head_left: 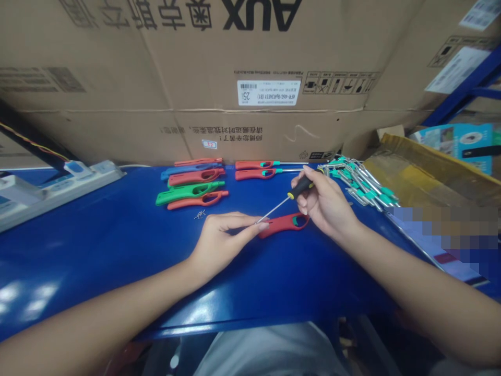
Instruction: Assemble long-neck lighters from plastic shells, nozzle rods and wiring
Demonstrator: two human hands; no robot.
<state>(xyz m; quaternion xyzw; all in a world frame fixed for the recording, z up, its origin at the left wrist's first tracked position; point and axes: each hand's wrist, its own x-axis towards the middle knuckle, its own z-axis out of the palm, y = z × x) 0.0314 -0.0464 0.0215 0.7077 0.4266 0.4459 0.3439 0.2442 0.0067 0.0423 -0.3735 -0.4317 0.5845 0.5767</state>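
My right hand (319, 196) is wrapped round the black and yellow handle of a screwdriver (300, 187). Its thin shaft slants down to the left, the tip meeting my left fingertips. My left hand (221, 237) pinches the near-left end of a red lighter (279, 225) lying on the blue table (156, 271). A green trigger shows in the lighter's loop; its far end is hidden by my right hand. What lies right under the screwdriver tip is covered by my fingers. Left of my left hand is a small group of screws (200, 214).
Red, green and blue lighter casings (191, 194) lie in a stack at the back left. Two red lighters with metal rods (256, 174) lie behind my hands. Metal rods with green parts (364, 183) are piled at right, beside a cardboard box (426, 172). A power strip (58, 193) sits left.
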